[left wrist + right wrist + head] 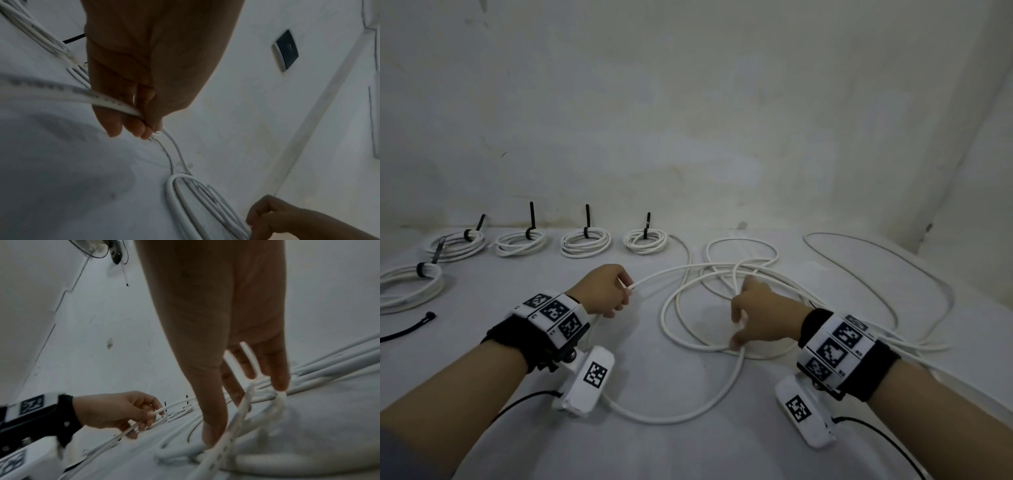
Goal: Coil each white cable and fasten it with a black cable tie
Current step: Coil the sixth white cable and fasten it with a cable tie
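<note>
Though sprawled in slack loops from mid-surface toward the right edge of the pale cloth-covered tabletop (688,452), loose white round cable (887,274) pinched near one end by left hand (602,291), right hand (760,315) nearer, gathering strands, fingers curled round them.

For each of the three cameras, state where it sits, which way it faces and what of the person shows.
Head: worn on the head, faces forward and down; both forearms, left hand pinching the loose white cable.
Left wrist: looks along the left hand's fingers.
Right wrist: looks along the right hand into the cable.
Shared: each wrist view shows the opposite hand.
</note>
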A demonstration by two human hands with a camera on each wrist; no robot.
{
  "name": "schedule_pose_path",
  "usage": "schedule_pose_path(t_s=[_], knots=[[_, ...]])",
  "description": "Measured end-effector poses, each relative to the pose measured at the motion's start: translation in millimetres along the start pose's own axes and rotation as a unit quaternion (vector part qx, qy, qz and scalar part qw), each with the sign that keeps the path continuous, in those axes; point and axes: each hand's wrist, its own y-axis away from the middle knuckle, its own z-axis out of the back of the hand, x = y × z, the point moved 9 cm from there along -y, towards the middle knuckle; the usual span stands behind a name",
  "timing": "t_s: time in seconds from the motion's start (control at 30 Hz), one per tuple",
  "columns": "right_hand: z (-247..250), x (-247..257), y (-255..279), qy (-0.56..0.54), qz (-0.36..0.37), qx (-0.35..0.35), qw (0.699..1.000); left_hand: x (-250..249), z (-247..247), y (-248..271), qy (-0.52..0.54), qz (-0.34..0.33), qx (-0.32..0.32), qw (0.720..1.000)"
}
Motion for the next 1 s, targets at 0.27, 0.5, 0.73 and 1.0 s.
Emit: schedule_pose_path(t_s=[0.27, 0.5, 0.73, 1.0], knots=[[30, -30, -6, -0.214, -0.098, -0.144, 0.961, -5, -11, -2, 0.014, -0.032, 0.037, 0.999], [86, -28, 23, -0.427, -0.017, -0.294, 0.855, -25, -14, 1, -0.053, -0.067, 0.101, 0.991], [137, 18, 43, -0.204, 0.123, -0.366, 0.900, -112, 64, 48, -0.058, -0.356, -0.283, 0.889], [166, 25, 72, -0.232, 0.178, -0.473, 0.831, -108, 55, 42, -0.007, -0.421, -0.120, 0.899]])
